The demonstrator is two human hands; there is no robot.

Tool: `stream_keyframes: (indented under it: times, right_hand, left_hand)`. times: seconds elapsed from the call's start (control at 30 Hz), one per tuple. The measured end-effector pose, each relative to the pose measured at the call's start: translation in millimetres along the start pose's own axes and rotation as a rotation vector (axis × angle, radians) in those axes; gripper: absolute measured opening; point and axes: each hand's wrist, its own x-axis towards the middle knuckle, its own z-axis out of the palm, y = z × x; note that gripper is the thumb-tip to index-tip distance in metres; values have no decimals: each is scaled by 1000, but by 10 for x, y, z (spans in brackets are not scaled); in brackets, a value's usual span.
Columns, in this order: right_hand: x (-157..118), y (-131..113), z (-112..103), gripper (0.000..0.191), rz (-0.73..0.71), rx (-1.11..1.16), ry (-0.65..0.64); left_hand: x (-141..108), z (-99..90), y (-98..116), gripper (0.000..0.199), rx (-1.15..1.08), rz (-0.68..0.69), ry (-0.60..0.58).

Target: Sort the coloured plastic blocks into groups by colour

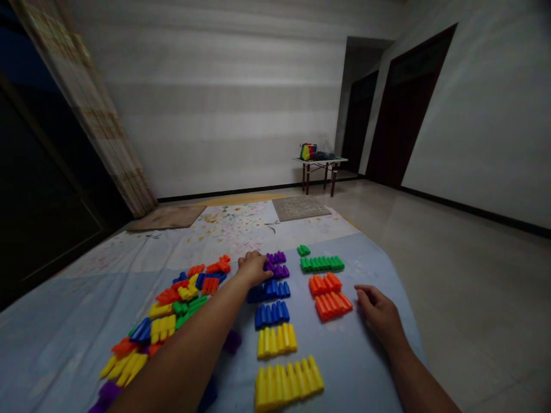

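My left hand (255, 268) reaches across to the left end of two short rows of purple ribbed plastic pieces (278, 271). Its fingers are bent and closed on a purple piece, which they partly cover. Below lie rows of blue pieces (272, 314) and yellow pieces (289, 381). My right hand (381, 312) hovers low at the right, loosely open and holding nothing. Just left of it are two rows of orange pieces (333, 306), with a green row (322, 264) and a small green piece (303, 250) behind them.
A mixed heap of coloured pieces (162, 328) lies left of my left forearm, partly hidden by it. Everything rests on a flowered cloth (357, 367), with two mats (301, 208) at its far edge. A small table (321, 160) stands by the back wall.
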Motion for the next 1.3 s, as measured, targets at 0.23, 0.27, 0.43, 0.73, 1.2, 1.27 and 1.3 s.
stream_keyframes:
  times: [0.23,0.27,0.43,0.73,1.2,1.27,1.3]
  right_hand:
    - [-5,13,15,41,1,19,-3]
    - [-5,16,17,41,-1,19,-4]
    - [-2,23,14,41,-11,8,-1]
    - [3,61,-8,43,-2,1,-5]
    - [20,106,-56,45,-15,-61,-8]
    - [23,113,-56,46,-4,-76,-10]
    - [24,116,-55,46,-4,-79,-10]
  left_hand:
    - [0,-41,-58,45,-6,-15,-65]
    - [0,-39,-64,45,-10,-19,-66]
    - [-33,-53,-94,53,-62,-19,-38]
    - [-410,-332,-376,44,-225,-48,206]
    - [-1580,-175,-848,41,-380,13,-155]
    - [-1631,-151,-773,45,-353,48,-177]
    - [-1641,-136,-732,47,-337,72,-169]
